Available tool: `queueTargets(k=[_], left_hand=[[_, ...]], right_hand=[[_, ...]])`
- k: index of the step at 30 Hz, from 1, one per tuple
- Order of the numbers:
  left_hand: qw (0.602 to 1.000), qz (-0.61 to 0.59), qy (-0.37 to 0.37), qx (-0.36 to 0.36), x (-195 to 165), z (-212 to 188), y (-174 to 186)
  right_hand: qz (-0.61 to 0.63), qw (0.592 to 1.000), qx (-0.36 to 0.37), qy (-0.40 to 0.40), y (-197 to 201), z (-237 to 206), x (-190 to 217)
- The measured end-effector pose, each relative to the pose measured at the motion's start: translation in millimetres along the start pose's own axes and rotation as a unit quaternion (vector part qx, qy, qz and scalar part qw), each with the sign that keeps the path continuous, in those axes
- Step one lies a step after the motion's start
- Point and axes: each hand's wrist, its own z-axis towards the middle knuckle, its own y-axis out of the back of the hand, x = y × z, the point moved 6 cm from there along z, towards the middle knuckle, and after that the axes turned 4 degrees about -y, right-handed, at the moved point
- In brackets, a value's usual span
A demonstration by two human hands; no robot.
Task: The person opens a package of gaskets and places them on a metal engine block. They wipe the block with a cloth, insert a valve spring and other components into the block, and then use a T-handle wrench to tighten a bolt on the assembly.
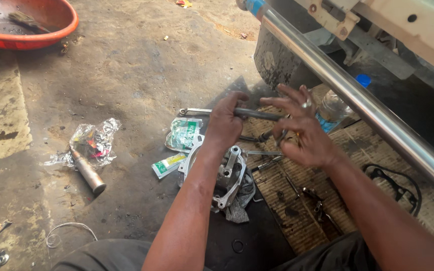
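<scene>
Holding: our left hand [224, 123] closes around a dark metal rod [257, 114], which lies level across the space between both hands, above the floor.
Right hand: our right hand [302, 133] has its fingers spread, so it is not closed on the rod; the fingertips touch the rod's far end and a small dark part seems pinched low in the palm, though we cannot tell what it is.
Doing it well: we judge that the rod wants a firm left-hand hold and a light, guiding right hand, kept over the mat so that small parts do not roll off.
Below: a grey cast metal housing [229, 175] sits on a rag, directly under our left wrist.
Beside: loose tools lie on a woven mat [297, 221]; a ring spanner [192, 111] lies just beyond the left hand.
Further out: green sachets [183, 134], a crumpled foil wrapper [94, 143], a metal cylinder [89, 173], a black gasket [398, 185], a plastic bottle [335, 103], a steel bar [357, 95] and a red basin [26, 22].
</scene>
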Motion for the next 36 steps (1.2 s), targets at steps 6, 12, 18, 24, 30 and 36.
queueTargets(k=[6,12,18,24,30,36], left_hand=[[0.997,-0.058,-0.055,0.02,-1,5,4],[0.997,-0.046,-0.029,0.054,13,-2,-1],[0.996,-0.068,-0.047,0.035,19,1,1],[0.997,-0.072,-0.04,0.012,19,2,5],[0.995,-0.084,-0.036,0.03,16,0,2],[0.996,-0.072,-0.041,0.03,19,-1,1]], right_hand=[[0.095,0.951,-0.189,-0.225,7,-7,12],[-0.042,0.901,0.058,-0.428,39,10,-8],[-0.309,0.904,0.273,-0.109,17,40,1],[-0.018,0.923,0.085,-0.375,43,24,-13],[-0.146,0.898,0.172,-0.377,24,30,-12],[-0.083,0.885,0.05,-0.456,43,25,-14]])
